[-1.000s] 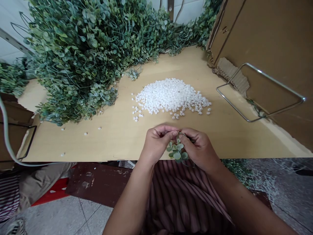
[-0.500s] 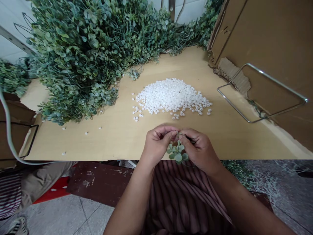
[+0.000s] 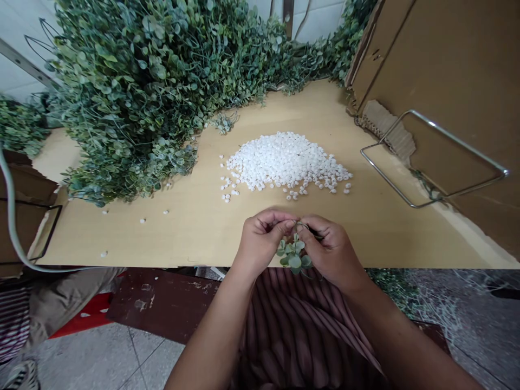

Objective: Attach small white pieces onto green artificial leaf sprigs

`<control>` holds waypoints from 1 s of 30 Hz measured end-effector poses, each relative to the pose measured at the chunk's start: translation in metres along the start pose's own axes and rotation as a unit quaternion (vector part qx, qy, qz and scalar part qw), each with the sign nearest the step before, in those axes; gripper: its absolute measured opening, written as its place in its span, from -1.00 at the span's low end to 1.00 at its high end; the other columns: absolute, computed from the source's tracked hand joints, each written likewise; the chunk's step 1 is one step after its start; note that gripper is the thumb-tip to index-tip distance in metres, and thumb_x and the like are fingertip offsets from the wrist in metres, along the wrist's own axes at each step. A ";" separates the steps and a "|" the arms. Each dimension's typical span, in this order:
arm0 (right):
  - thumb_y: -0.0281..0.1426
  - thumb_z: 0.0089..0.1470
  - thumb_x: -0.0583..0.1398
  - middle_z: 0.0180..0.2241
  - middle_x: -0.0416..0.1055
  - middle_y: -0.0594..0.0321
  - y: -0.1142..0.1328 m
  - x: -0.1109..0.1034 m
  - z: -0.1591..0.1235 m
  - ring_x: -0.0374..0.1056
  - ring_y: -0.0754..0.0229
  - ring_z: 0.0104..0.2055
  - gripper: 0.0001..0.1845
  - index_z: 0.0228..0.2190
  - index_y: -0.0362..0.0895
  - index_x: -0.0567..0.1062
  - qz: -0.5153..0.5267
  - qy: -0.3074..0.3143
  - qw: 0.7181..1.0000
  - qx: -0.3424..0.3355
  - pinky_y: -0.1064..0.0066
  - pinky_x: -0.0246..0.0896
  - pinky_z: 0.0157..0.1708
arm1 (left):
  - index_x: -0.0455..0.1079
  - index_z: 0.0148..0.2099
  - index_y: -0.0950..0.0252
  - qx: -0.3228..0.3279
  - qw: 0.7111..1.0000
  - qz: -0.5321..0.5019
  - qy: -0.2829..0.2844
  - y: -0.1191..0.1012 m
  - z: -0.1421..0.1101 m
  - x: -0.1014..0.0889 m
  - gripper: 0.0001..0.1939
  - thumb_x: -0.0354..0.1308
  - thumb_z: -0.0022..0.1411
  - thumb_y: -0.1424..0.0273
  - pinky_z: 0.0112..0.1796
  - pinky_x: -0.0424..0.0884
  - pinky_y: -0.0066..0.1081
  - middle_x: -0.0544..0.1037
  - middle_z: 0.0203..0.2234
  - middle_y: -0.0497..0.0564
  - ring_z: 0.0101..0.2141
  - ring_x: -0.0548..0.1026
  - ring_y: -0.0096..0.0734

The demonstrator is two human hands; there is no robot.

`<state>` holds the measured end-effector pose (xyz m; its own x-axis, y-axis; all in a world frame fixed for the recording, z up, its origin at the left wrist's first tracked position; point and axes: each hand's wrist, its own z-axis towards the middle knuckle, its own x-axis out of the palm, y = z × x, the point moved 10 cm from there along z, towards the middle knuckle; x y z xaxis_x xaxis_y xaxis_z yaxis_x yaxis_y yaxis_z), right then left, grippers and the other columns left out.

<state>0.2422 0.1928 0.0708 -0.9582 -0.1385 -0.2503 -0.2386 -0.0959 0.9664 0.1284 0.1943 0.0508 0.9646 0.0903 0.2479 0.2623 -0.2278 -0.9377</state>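
Above the table's front edge, my left hand and my right hand meet with their fingertips pinched close together. Both are closed on the thin stem of a green leafy sprig, whose round leaves hang below the fingers. Any small piece between the fingertips is hidden by them. Just beyond my hands, a heap of small white beads lies on the table, with several loose ones at its near and left sides.
Piled artificial greenery covers the back left of the tan tabletop. A bent metal wire frame sticks out from a cardboard box on the right. A pale hose and another person's leg are at the left.
Both hands stay almost in place, still pinching the sprig's stem, with only slight finger movement. The whole view has shifted very slightly.
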 end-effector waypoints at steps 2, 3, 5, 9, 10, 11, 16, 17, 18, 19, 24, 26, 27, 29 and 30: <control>-0.31 -0.02 0.04 -0.61 0.29 0.28 -0.002 0.001 0.000 0.18 0.49 -0.54 -0.70 -0.60 -0.26 0.40 0.009 0.010 1.000 0.006 0.70 0.09 -0.52 | 0.52 -0.49 0.37 -0.017 1.000 0.009 0.014 0.001 0.000 0.001 -0.90 0.36 -0.16 0.48 -0.50 0.38 -0.59 0.51 -0.65 -0.07 -0.59 0.41 -0.60; -0.29 -0.01 0.04 -0.61 0.28 0.28 -0.004 0.002 -0.001 0.18 0.48 -0.53 -0.69 -0.61 -0.25 0.37 0.015 0.018 1.000 0.014 0.69 0.10 -0.52 | 0.52 -0.48 0.37 -0.023 0.999 0.012 0.027 0.001 0.000 0.002 -0.87 0.37 -0.17 0.46 -0.49 0.39 -0.58 0.52 -0.64 -0.07 -0.59 0.42 -0.59; -0.26 0.01 0.02 -0.62 0.25 0.29 -0.007 0.004 -0.001 0.16 0.48 -0.55 -0.66 -0.63 -0.24 0.31 0.026 0.037 0.998 0.032 0.68 0.08 -0.53 | 0.51 -0.48 0.37 -0.028 0.998 0.011 0.053 -0.001 0.000 0.005 -0.81 0.41 -0.20 0.40 -0.49 0.40 -0.56 0.52 -0.64 -0.07 -0.59 0.43 -0.58; -0.24 0.03 0.02 -0.63 0.23 0.31 -0.009 0.007 -0.002 0.12 0.49 -0.55 -0.65 -0.61 -0.24 0.29 0.043 0.066 0.996 0.046 0.68 0.07 -0.53 | 0.50 -0.51 0.37 -0.009 0.998 -0.003 0.066 -0.004 0.001 0.007 -0.75 0.44 -0.24 0.34 -0.48 0.42 -0.55 0.52 -0.66 -0.07 -0.60 0.43 -0.58; -0.24 0.03 0.03 -0.62 0.23 0.31 -0.009 0.007 -0.002 0.13 0.49 -0.55 -0.66 -0.60 -0.24 0.29 0.045 0.072 0.995 0.046 0.68 0.07 -0.53 | 0.50 -0.51 0.37 -0.001 0.998 -0.001 0.064 -0.004 0.001 0.007 -0.75 0.44 -0.23 0.33 -0.49 0.42 -0.55 0.52 -0.66 -0.07 -0.61 0.43 -0.58; -0.24 0.03 0.03 -0.61 0.24 0.31 -0.008 0.008 -0.001 0.14 0.49 -0.54 -0.66 -0.60 -0.24 0.30 0.045 0.076 0.995 0.046 0.68 0.08 -0.52 | 0.50 -0.51 0.37 0.010 0.998 0.001 0.063 -0.005 0.001 0.006 -0.75 0.44 -0.23 0.32 -0.49 0.43 -0.54 0.51 -0.66 -0.07 -0.61 0.43 -0.57; -0.28 0.01 0.03 -0.61 0.25 0.30 -0.006 0.006 0.001 0.13 0.50 -0.55 -0.69 -0.60 -0.25 0.33 0.036 0.065 0.997 0.035 0.69 0.08 -0.54 | 0.53 -0.47 0.36 0.062 0.996 0.040 0.045 -0.009 -0.002 0.002 -0.82 0.39 -0.13 0.36 -0.44 0.44 -0.52 0.54 -0.59 -0.04 -0.53 0.46 -0.53; -0.29 0.00 0.03 -0.61 0.25 0.30 -0.006 0.005 0.001 0.13 0.50 -0.55 -0.70 -0.60 -0.25 0.34 0.036 0.062 0.997 0.032 0.69 0.08 -0.54 | 0.53 -0.46 0.36 0.070 0.995 0.050 0.043 -0.010 -0.002 0.002 -0.85 0.38 -0.11 0.38 -0.42 0.43 -0.52 0.54 -0.57 -0.03 -0.52 0.47 -0.53; -0.30 0.00 0.03 -0.61 0.26 0.30 -0.006 0.005 0.001 0.14 0.49 -0.55 -0.70 -0.60 -0.25 0.35 0.037 0.060 0.997 0.031 0.69 0.08 -0.54 | 0.54 -0.45 0.35 0.076 0.994 0.060 0.042 -0.011 -0.003 0.001 -0.87 0.37 -0.10 0.40 -0.41 0.44 -0.51 0.54 -0.55 -0.02 -0.50 0.47 -0.52; -0.30 0.00 0.03 -0.60 0.26 0.29 -0.006 0.004 0.001 0.14 0.49 -0.54 -0.70 -0.60 -0.25 0.35 0.036 0.059 0.997 0.031 0.69 0.09 -0.54 | 0.55 -0.45 0.35 0.081 0.993 0.068 0.042 -0.012 -0.004 0.001 -0.88 0.36 -0.08 0.40 -0.40 0.44 -0.51 0.54 -0.54 -0.02 -0.49 0.47 -0.51; -0.30 0.02 0.03 -0.59 0.28 0.28 -0.006 0.003 0.001 0.17 0.48 -0.52 -0.68 -0.61 -0.25 0.34 0.022 0.049 0.998 0.018 0.69 0.09 -0.52 | 0.56 -0.43 0.35 0.091 0.991 0.081 0.045 -0.015 -0.006 0.002 -0.92 0.33 -0.06 0.45 -0.39 0.43 -0.51 0.53 -0.52 0.00 -0.46 0.47 -0.50; -0.30 0.02 0.03 -0.60 0.28 0.27 -0.005 0.003 0.001 0.19 0.47 -0.51 -0.68 -0.64 -0.24 0.31 0.013 0.046 0.999 0.013 0.68 0.11 -0.49 | 0.56 -0.43 0.35 0.089 0.992 0.073 0.041 -0.014 -0.006 0.002 -0.94 0.31 -0.06 0.49 -0.40 0.43 -0.52 0.52 -0.53 -0.01 -0.48 0.47 -0.51; -0.30 0.02 0.03 -0.60 0.28 0.27 -0.005 0.003 0.002 0.20 0.47 -0.50 -0.68 -0.64 -0.24 0.30 0.010 0.047 0.999 0.013 0.68 0.11 -0.48 | 0.55 -0.44 0.35 0.090 0.993 0.071 0.036 -0.014 -0.006 0.002 -0.95 0.30 -0.06 0.51 -0.41 0.42 -0.53 0.52 -0.53 -0.02 -0.48 0.46 -0.52; -0.31 0.02 0.03 -0.59 0.29 0.27 -0.005 0.004 0.002 0.21 0.45 -0.49 -0.69 -0.63 -0.24 0.31 0.010 0.051 0.999 0.016 0.66 0.13 -0.47 | 0.54 -0.47 0.35 0.099 0.992 0.072 0.024 -0.015 -0.006 0.001 -0.98 0.29 -0.06 0.53 -0.43 0.41 -0.55 0.51 -0.55 -0.02 -0.50 0.45 -0.53; -0.31 0.02 0.03 -0.59 0.29 0.27 -0.005 0.004 0.002 0.22 0.45 -0.49 -0.69 -0.62 -0.24 0.33 0.011 0.054 0.998 0.017 0.66 0.13 -0.47 | 0.54 -0.48 0.35 0.104 0.992 0.075 0.019 -0.016 -0.006 0.000 -0.98 0.28 -0.06 0.53 -0.44 0.40 -0.55 0.50 -0.56 -0.02 -0.50 0.45 -0.53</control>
<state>0.2388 0.1945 0.0653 -0.9409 -0.2460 -0.2329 -0.2253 -0.0591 0.9725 0.1246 0.1920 0.0674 0.9936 0.0334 0.1075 0.1086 -0.0310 -0.9936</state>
